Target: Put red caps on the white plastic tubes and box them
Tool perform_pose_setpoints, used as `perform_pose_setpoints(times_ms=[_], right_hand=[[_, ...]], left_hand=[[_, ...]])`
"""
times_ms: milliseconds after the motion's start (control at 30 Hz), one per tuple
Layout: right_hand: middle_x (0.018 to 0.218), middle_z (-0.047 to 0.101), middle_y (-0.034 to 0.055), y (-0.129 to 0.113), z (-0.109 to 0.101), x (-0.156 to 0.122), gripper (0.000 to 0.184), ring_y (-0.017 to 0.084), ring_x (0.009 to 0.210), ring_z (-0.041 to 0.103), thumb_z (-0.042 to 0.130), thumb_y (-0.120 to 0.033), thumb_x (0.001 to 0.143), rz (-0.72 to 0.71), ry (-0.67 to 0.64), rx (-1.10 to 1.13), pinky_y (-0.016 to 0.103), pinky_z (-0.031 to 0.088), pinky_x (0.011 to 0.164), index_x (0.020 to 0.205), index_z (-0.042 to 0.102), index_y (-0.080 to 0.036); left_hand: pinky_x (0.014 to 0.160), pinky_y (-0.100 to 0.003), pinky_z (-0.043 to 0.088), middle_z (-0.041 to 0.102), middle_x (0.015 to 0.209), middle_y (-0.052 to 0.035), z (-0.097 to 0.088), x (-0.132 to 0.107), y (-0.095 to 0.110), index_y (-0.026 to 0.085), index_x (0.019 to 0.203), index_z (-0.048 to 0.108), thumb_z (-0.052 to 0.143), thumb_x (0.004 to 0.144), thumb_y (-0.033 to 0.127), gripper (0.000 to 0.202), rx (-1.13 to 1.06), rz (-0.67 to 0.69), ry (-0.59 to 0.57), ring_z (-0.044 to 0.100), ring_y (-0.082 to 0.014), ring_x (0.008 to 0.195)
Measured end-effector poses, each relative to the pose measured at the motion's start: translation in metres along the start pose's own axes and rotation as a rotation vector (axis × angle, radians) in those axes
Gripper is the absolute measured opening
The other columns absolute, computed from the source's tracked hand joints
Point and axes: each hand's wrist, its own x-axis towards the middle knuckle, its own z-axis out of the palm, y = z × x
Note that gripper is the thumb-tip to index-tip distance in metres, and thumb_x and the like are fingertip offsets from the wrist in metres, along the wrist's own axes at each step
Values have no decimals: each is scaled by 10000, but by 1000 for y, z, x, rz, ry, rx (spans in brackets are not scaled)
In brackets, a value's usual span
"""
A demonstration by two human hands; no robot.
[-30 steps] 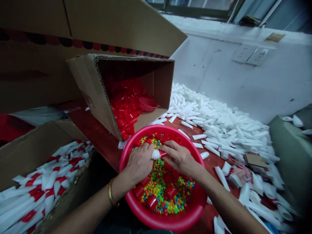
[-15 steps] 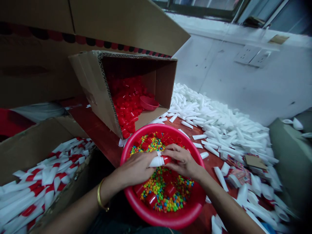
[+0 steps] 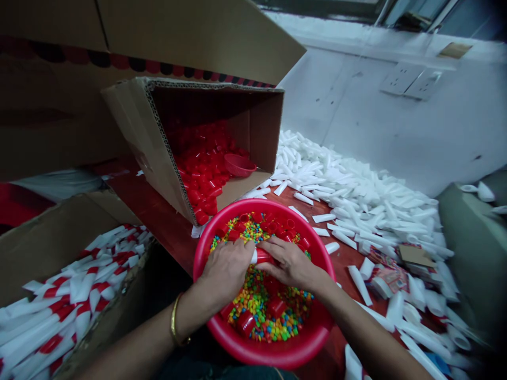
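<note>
Over a round red plastic basin, my left hand and my right hand meet on a white plastic tube with a red cap. Most of the tube is hidden by my fingers. The left hand wraps its white end, and the right hand covers the red end. Beneath them the basin holds multicoloured candy beads and several red cylindrical containers. A gold bangle circles my left wrist.
A cardboard box lies tilted on its side behind the basin, holding loose red caps and a small red bowl. White tubes are heaped on the red tabletop. Red-and-white tubes fill a box at left.
My hands have closed in on the tube, and less of its white body shows. Both hands have shifted slightly towards the basin's far side.
</note>
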Motion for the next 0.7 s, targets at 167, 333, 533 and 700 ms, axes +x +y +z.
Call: perform_pose_setpoints(times_ms=[167,333,533,700], right_hand=[[420,370,-16,-8,6,5,699,113,396,390,109,-528,949,578,-168,359,245,350,418,557,548,-152],[897,616,89,-19,-7,6,361,177,754,562,354,-420,920,256,-42,162,294,434,676,1026,563,-145],[642,477,-17,-34,-3,22,258,109,572,449,414,-377,914,250,-37,326,226,365,536,801,518,-169],[764,583,24,-39,-1,34,303,127,661,533,353,-384,944,187,-143,294,247,412,601,952,559,-162]], left_hand=[[746,-396,458,603,887,-95,3,2,0,163,938,497,329,802,77,232,-65,43,7,588,-261,842],[721,-346,449,618,871,-63,2,0,-9,182,949,484,387,778,107,211,-218,-22,-1,595,-233,835],[697,-325,430,607,862,-59,0,-10,-16,191,940,497,368,792,93,220,-88,-69,62,588,-218,816],[741,-326,427,620,897,-55,-7,-40,-45,216,939,520,408,819,203,165,-51,-213,227,592,-220,858]])
